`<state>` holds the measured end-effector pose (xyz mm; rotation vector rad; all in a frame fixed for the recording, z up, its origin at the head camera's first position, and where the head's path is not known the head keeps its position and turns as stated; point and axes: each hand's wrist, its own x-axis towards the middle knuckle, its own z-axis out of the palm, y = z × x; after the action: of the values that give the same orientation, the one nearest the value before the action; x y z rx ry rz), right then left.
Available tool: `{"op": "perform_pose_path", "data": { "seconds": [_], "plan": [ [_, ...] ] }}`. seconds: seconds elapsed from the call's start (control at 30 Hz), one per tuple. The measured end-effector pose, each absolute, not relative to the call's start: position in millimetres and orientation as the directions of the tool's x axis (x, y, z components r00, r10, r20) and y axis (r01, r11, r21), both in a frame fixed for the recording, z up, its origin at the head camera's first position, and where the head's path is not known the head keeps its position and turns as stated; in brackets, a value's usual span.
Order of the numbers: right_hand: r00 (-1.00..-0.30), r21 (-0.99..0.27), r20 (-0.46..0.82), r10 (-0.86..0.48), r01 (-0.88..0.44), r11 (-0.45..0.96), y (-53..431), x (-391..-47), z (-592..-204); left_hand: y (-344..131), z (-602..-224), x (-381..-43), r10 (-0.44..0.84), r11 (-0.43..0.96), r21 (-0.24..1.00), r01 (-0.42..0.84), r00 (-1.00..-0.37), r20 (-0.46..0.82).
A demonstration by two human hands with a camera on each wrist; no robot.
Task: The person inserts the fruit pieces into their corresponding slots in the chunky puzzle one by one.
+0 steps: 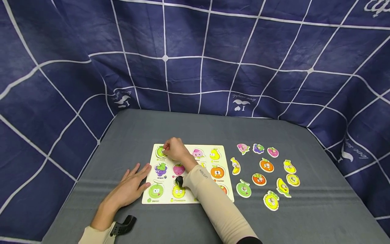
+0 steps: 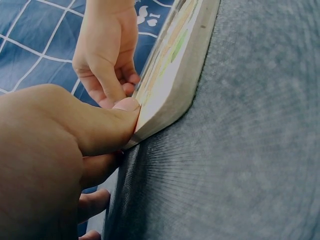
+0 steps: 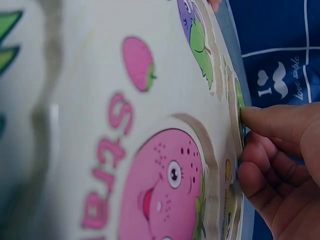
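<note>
A cream fruit puzzle board [image 1: 164, 202] lies on the grey table. At its top-left recess my right hand [image 1: 177, 149] pinches the green apple puzzle piece [image 1: 160, 151], partly covered by the fingers. In the right wrist view the right hand [image 3: 285, 155] has its fingertips on that green piece [image 3: 239, 117], low against the board. My left hand [image 1: 131, 186] rests beside the board's left edge with fingers stretched out and thumb touching the edge. The left wrist view shows the left thumb [image 2: 112, 122] on the board's rim [image 2: 167, 117].
Several loose fruit pieces lie right of the board, among them a green melon [image 1: 243, 188], a banana [image 1: 235, 166], an orange [image 1: 266, 165], grapes [image 1: 258, 148] and a pineapple [image 1: 271, 200]. A blue curtain with white lines [image 1: 189, 40] hangs behind the table [image 1: 304, 217].
</note>
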<state>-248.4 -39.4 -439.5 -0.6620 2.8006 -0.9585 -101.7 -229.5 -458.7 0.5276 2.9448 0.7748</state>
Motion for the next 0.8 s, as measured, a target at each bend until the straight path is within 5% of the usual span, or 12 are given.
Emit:
{"op": "perform_pose_path", "data": {
  "seconds": [0.8],
  "plan": [
    [-0.899, -0.591, 0.038, -0.436, -0.372, 0.715, -40.9, -245.9, -442.3, -227.8, -457.2, -101.8, 0.334, 0.817, 0.487, 0.309, -0.942, 0.038]
  ]
}}
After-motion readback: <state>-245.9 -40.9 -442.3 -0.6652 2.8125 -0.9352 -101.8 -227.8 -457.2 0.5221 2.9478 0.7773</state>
